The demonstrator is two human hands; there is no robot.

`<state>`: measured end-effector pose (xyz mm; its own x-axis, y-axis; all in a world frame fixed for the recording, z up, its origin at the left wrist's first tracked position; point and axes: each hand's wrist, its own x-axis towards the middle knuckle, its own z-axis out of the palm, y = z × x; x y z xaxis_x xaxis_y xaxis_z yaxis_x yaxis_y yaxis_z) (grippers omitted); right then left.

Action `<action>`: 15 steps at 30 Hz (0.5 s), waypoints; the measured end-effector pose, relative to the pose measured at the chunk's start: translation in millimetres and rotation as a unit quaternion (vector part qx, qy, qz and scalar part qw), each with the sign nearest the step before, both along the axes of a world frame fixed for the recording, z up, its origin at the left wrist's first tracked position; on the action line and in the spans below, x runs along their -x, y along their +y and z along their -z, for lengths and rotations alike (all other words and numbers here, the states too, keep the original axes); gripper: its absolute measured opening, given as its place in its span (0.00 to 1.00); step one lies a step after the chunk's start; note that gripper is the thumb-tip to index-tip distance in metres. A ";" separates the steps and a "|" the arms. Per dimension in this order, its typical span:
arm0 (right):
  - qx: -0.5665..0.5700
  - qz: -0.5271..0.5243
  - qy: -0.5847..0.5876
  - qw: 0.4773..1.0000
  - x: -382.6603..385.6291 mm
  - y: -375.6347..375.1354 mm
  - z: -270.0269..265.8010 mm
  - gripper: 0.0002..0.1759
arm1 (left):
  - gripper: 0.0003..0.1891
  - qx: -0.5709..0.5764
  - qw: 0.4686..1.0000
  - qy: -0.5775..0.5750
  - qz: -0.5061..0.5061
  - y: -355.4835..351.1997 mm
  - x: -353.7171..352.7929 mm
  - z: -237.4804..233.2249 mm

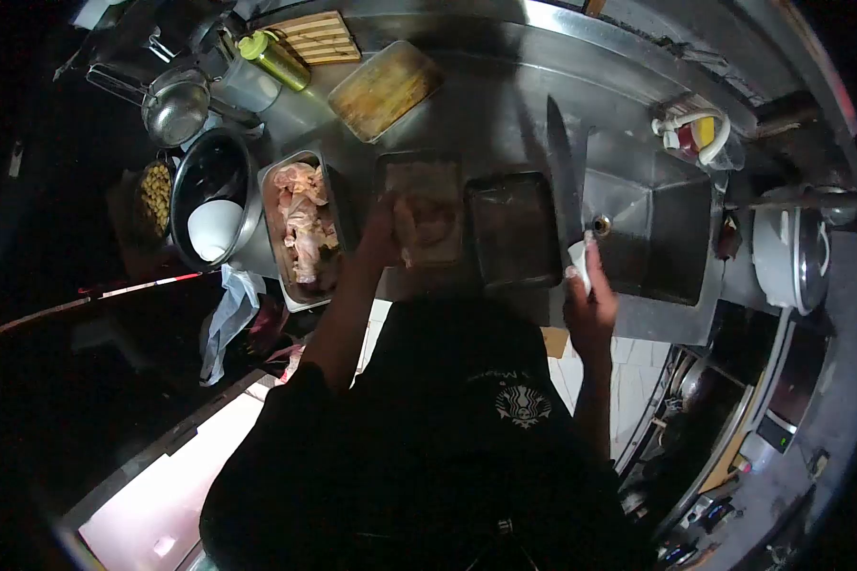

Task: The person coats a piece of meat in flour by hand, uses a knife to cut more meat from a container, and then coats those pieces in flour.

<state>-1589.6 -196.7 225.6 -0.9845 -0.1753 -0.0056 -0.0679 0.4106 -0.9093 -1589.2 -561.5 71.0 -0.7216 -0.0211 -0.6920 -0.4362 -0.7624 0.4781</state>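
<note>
My right hand (pixel 592 300) is closed around the white handle (pixel 580 266) of a large knife. Its long blade (pixel 564 162) points away from me, along the left rim of the sink. At the left edge of a dim rectangular tray or board (pixel 424 169), my left hand (pixel 381 238) grips a piece of raw chicken (pixel 406 231); shadow partly hides the fingers. More pale meat (pixel 438 224) lies on that surface. Left of this hand, a metal tray (pixel 272 246) holds several raw chicken pieces (pixel 302 219). A dark, shallow rectangular tray (pixel 512 228) sits between the two hands.
The steel sink (pixel 671 214) is at the right, with a white pot (pixel 776 252) beyond it. A black bowl (pixel 221 157) containing a white rounded object (pixel 215 229) stands left. Farther back are a stained board (pixel 386 90), a green bottle (pixel 281 65) and a strainer (pixel 176 109).
</note>
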 end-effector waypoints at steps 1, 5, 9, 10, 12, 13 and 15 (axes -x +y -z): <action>-0.019 -0.006 0.019 1.000 -1.1 -2.8 1.1 0.28 | 0.24 0.087 0.996 -0.019 0.007 -0.3 9.8 4.9; -0.024 -0.063 -0.016 0.998 -6.9 -8.9 5.4 0.29 | 0.20 0.553 0.818 0.128 0.092 -19.0 65.5 20.1; -0.018 -0.069 0.026 0.997 -3.6 -16.1 33.6 0.30 | 0.16 0.714 0.651 0.100 0.237 -18.5 113.2 1.0; -0.023 -0.080 0.011 0.996 -3.4 -19.0 22.7 0.30 | 0.15 0.731 0.605 0.152 0.278 -28.8 125.3 33.8; -0.043 -0.079 -0.003 0.996 -1.3 -22.8 23.0 0.30 | 0.12 0.769 0.529 0.208 0.292 -32.7 127.5 51.2; -0.053 -0.078 -0.011 0.995 -0.3 -23.8 23.4 0.31 | 0.10 0.794 0.503 0.214 0.267 -27.4 119.1 43.6; -0.030 -0.066 -0.033 0.997 -0.2 -22.5 22.8 0.30 | 0.07 0.812 0.495 0.248 0.182 -19.2 104.7 24.6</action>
